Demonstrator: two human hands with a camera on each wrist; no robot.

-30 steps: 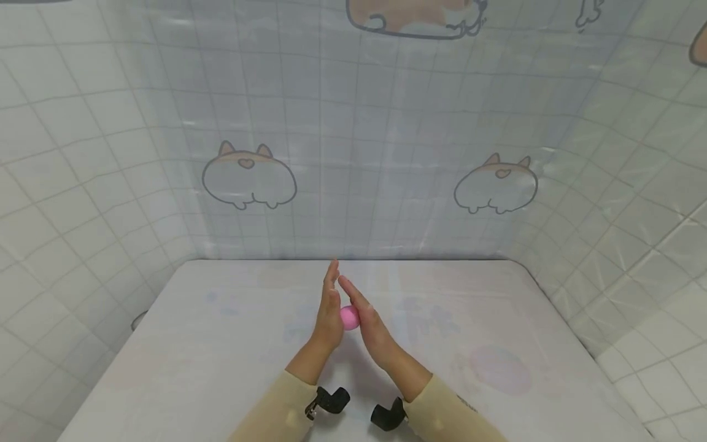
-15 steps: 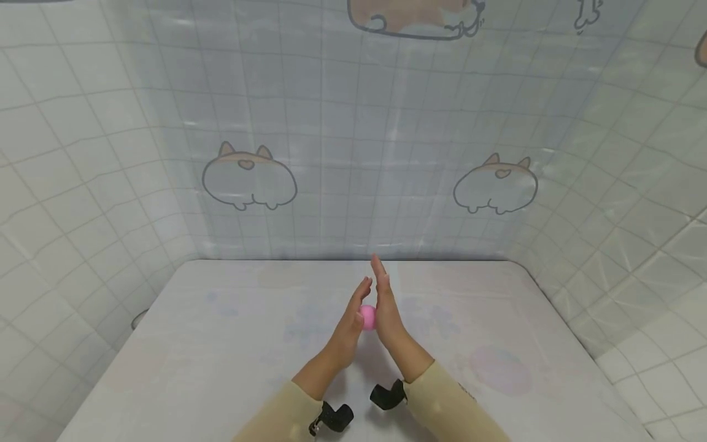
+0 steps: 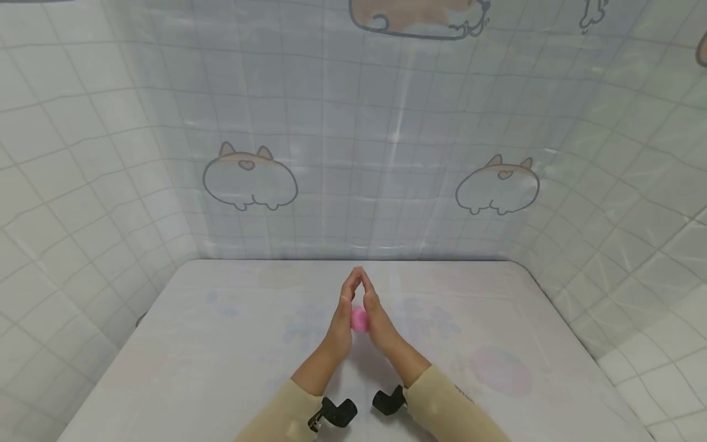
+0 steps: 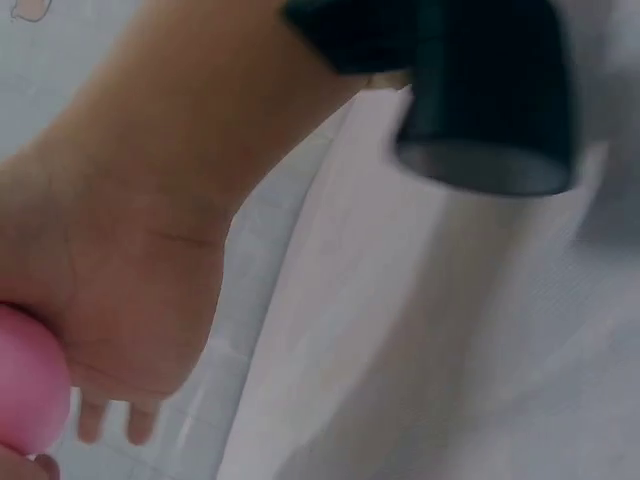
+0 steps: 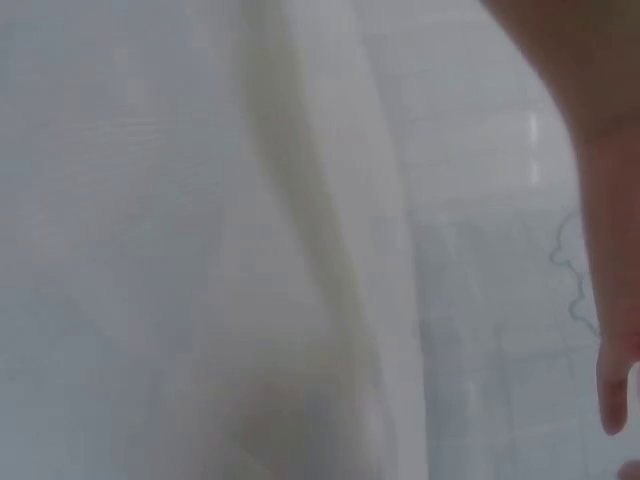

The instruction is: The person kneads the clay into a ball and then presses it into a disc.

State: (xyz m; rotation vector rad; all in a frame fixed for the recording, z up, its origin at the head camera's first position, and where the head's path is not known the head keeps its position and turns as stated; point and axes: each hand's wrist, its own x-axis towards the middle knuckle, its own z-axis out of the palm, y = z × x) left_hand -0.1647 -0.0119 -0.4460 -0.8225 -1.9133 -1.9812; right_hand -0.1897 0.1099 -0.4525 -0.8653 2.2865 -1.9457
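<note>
A smooth pink ball [image 3: 359, 320] sits between the palms, over the middle of the table. From the left, my left hand [image 3: 339, 325] presses it with fingers straight and pointing away. My right hand [image 3: 380, 322] meets it from the other side, also straight-fingered. The fingertips of both hands come together beyond the ball like a tent. In the left wrist view, the pink ball [image 4: 30, 385] lies against the palm of the left hand [image 4: 125, 290], partly cut off by the frame. Only an edge of the right hand [image 5: 612, 250] shows in the right wrist view.
The white table [image 3: 210, 356] carries faint coloured prints. Pale grid-patterned sheets with dog drawings [image 3: 353, 153] hang behind it and at both sides. Black wrist mounts [image 3: 339, 412] stick out from the cream sleeves [image 3: 287, 408], close above the table.
The hands rub back and forth against each other with the ball between them. First the left hand was farther forward, then the right; now their fingertips are level. The ball shifted right, then slightly back left.
</note>
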